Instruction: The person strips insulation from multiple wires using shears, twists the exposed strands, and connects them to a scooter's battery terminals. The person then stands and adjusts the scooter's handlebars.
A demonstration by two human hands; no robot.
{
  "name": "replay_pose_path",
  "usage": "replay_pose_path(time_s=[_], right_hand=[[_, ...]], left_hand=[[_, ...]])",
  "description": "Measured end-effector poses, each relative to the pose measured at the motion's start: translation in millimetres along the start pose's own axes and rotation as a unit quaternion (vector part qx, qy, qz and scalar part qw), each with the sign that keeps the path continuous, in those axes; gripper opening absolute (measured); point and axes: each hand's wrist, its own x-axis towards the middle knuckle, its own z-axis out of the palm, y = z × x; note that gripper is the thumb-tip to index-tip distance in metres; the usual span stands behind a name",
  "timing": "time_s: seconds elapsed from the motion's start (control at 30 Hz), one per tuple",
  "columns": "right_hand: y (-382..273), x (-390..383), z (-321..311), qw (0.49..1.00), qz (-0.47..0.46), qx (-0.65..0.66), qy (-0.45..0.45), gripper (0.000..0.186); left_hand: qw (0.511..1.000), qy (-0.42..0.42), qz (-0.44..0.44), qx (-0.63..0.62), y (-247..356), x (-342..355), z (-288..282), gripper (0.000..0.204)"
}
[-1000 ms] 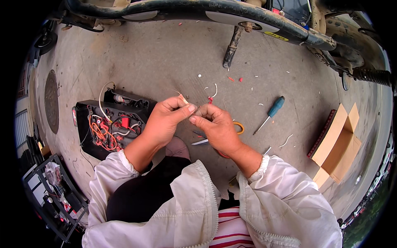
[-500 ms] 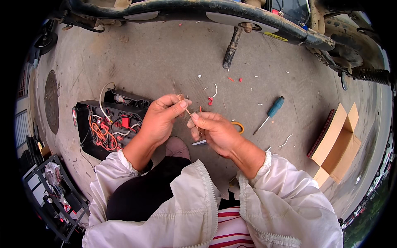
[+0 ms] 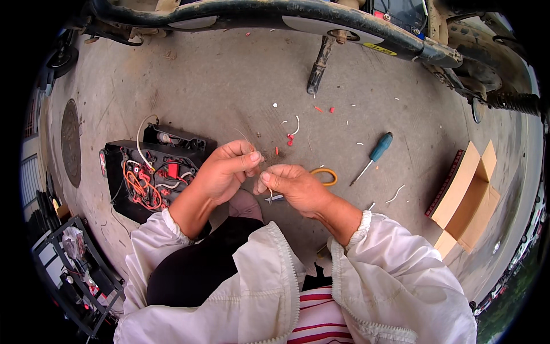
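My left hand [image 3: 224,170] pinches thin copper wire strands [image 3: 243,135] between thumb and forefinger, their fine ends sticking out past the fingertips. Close beside it, a small gap away, my right hand [image 3: 298,186] is closed on a short piece of copper wire [image 3: 271,195] that hangs below its thumb. Scissors with a yellow-orange handle [image 3: 334,181] lie on the ground, partly covered by that hand. Left of my hands sits an open black battery case [image 3: 123,200] holding orange wires [image 3: 137,192], white wires and a red block [image 3: 173,170].
A teal-handled screwdriver [image 3: 380,147] lies right of my hands, and an open cardboard box [image 3: 461,200] stands further right. Scraps of red and white wire [image 3: 395,194] litter the concrete. A vehicle frame [image 3: 246,14] with a stand leg [image 3: 319,66] spans the far side.
The wire stretched between both hands half a second ago no longer joins them. My right hand has shifted slightly left and its piece of wire now hangs down. The left hand's strands are fewer.
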Motion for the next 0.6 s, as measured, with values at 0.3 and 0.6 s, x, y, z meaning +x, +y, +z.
replay_pose_path(time_s=[0.3,0.6], right_hand=[[-2,1,3,0.995,0.010,-0.099,-0.018,0.026],[8,6,7,0.999,0.023,0.021,0.012,0.026]], left_hand=[[0.999,0.031,-0.008,0.009,-7,3,0,0.020],[0.999,0.050,-0.009,0.004,-14,6,-18,0.009]])
